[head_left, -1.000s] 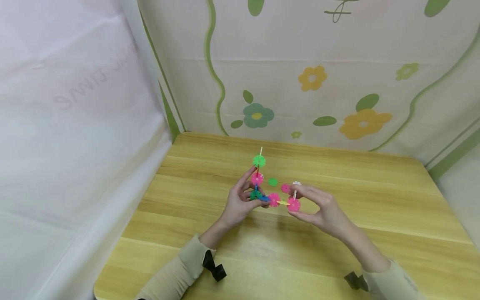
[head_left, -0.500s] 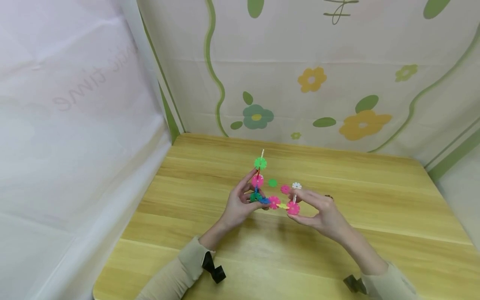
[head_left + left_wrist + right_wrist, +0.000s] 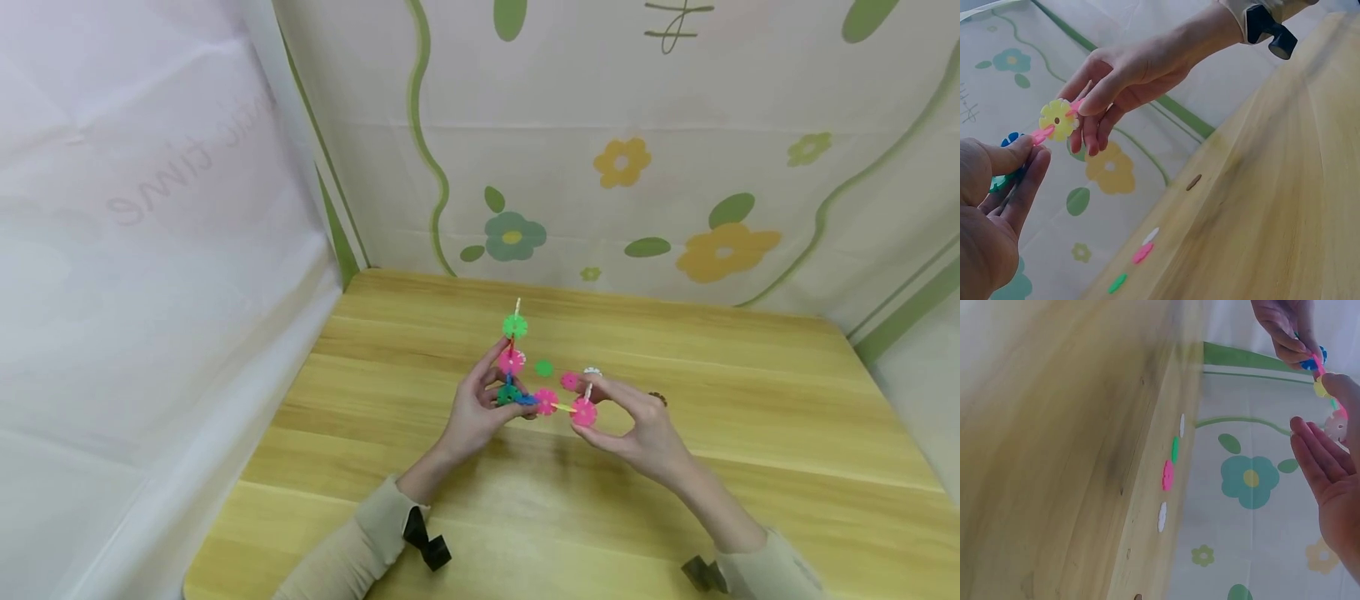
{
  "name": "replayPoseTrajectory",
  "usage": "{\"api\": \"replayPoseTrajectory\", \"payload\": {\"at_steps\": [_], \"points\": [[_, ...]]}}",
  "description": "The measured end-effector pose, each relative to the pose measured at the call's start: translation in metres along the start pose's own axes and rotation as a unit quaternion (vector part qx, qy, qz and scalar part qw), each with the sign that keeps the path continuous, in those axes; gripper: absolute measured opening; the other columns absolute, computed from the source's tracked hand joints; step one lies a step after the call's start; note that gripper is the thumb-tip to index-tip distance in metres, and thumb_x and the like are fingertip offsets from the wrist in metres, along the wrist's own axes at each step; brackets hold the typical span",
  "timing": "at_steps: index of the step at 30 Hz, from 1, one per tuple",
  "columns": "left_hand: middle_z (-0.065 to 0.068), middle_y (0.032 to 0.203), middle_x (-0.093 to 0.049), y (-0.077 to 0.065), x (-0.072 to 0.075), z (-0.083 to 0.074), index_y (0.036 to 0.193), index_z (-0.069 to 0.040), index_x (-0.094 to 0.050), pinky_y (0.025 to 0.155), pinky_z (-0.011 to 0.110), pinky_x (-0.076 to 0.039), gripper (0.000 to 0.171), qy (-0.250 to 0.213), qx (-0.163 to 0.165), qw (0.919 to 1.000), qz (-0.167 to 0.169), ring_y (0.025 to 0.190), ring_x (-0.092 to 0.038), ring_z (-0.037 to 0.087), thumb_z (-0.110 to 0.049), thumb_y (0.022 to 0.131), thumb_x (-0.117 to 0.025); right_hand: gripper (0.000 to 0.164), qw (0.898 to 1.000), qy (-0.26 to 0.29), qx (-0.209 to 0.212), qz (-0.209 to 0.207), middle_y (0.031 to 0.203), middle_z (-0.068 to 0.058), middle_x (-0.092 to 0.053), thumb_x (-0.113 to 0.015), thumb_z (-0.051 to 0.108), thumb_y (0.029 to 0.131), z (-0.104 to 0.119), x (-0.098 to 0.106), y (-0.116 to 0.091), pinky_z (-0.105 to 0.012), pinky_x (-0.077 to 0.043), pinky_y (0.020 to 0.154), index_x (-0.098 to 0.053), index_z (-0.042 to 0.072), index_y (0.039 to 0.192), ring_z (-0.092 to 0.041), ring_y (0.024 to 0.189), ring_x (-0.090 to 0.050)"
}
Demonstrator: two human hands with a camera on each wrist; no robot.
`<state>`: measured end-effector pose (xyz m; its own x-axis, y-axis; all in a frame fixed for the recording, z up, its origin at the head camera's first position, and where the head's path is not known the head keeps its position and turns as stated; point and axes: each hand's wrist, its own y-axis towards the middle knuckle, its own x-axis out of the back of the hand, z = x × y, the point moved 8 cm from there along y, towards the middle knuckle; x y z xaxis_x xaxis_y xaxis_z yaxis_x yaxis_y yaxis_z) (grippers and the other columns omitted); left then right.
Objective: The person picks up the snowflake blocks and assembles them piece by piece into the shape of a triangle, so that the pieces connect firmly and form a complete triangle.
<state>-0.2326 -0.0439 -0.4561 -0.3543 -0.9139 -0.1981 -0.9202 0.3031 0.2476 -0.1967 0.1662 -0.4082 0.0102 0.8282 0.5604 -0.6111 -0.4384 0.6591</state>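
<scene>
An L-shaped chain of slotted snowflake discs hangs above the table between both hands. My left hand (image 3: 474,410) pinches it at the corner, round the dark green disc (image 3: 508,395) and blue disc (image 3: 528,400). From there one arm runs away through a pink disc (image 3: 512,361) to a bright green disc (image 3: 515,326) with a white one at its tip. The other arm goes right through a pink disc (image 3: 547,402) and a yellow disc (image 3: 1057,120). At this right end, my right hand (image 3: 647,429) pinches the pink disc (image 3: 583,412), into which a white disc (image 3: 588,392) is slotted.
Loose discs lie on the wooden table (image 3: 765,400) behind the hands: green (image 3: 543,368), pink (image 3: 570,381), white (image 3: 1150,235) and brown (image 3: 1194,182). Another white disc (image 3: 1182,425) shows in the right wrist view. Printed cloth walls (image 3: 525,150) stand behind and left.
Both hands keep their hold. The chain has shifted slightly left, and its green end has swung a little left. My right hand dipped, then rose, and partly covers the loose white disc again.
</scene>
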Motion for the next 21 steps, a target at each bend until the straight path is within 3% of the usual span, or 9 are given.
{"api": "replayPoseTrajectory", "payload": {"at_steps": [4,6,9,13,17,21], "points": [[0.020,0.110,-0.062,0.0009,0.0010,-0.0009,0.174,-0.014,-0.030,0.082,0.037,-0.071,0.099,-0.013,-0.007,0.9999,-0.003,0.088,-0.078,0.010,0.022,0.092,-0.072,0.084,1.000,-0.007,-0.022,-0.002,0.123,-0.014,-0.079,-0.097,-0.010,0.068,-0.0011,-0.0015,0.0013,-0.009,-0.055,0.102,-0.065,-0.003,0.145,-0.014,0.097,-0.074],[0.020,0.110,-0.062,0.0013,0.0012,-0.0008,0.174,-0.014,-0.030,0.082,0.036,-0.071,0.098,-0.020,-0.007,0.9998,-0.003,0.089,-0.078,0.010,0.022,0.092,-0.071,0.085,0.999,-0.009,-0.041,-0.001,0.127,-0.014,-0.079,-0.098,-0.011,0.067,-0.0038,-0.0021,0.0010,-0.009,-0.056,0.101,-0.066,-0.002,0.145,-0.011,0.099,-0.075],[0.017,0.110,-0.062,0.0009,0.0009,-0.0013,0.174,-0.014,-0.031,0.083,0.036,-0.070,0.097,-0.026,-0.006,0.9996,-0.002,0.089,-0.078,0.010,0.021,0.093,-0.072,0.066,0.999,-0.008,-0.041,-0.006,0.128,-0.014,-0.079,-0.096,0.016,0.086,-0.0049,-0.0016,0.0004,-0.010,-0.055,0.103,-0.068,-0.002,0.142,-0.010,0.102,-0.074],[0.012,0.108,-0.062,0.0006,-0.0006,-0.0021,0.174,-0.014,-0.031,0.083,0.036,-0.070,0.097,-0.029,-0.006,0.9996,0.000,0.089,-0.078,0.011,0.020,0.093,-0.072,0.062,1.000,-0.012,0.000,-0.024,0.119,-0.015,-0.080,-0.074,0.047,0.102,-0.0001,-0.0001,-0.0005,-0.009,-0.052,0.107,-0.070,-0.003,0.138,-0.014,0.105,-0.072],[0.007,0.106,-0.061,0.0009,-0.0014,-0.0030,0.174,-0.015,-0.031,0.083,0.037,-0.070,0.097,-0.026,-0.007,0.9996,0.002,0.089,-0.078,0.012,0.021,0.093,-0.071,0.057,0.999,-0.017,0.031,-0.034,0.113,-0.017,-0.080,-0.074,0.044,0.104,0.0045,0.0004,-0.0001,-0.009,-0.054,0.105,-0.071,-0.003,0.137,-0.017,0.103,-0.073],[0.006,0.107,-0.062,0.0008,0.0000,-0.0032,0.174,-0.014,-0.032,0.083,0.036,-0.070,0.098,-0.017,-0.007,0.9998,0.000,0.089,-0.077,0.010,0.022,0.092,-0.071,0.058,0.999,-0.023,0.033,-0.022,0.112,-0.017,-0.081,-0.072,0.044,0.104,0.0041,-0.0003,0.0012,-0.010,-0.052,0.110,-0.071,-0.002,0.140,-0.017,0.103,-0.075]]}}
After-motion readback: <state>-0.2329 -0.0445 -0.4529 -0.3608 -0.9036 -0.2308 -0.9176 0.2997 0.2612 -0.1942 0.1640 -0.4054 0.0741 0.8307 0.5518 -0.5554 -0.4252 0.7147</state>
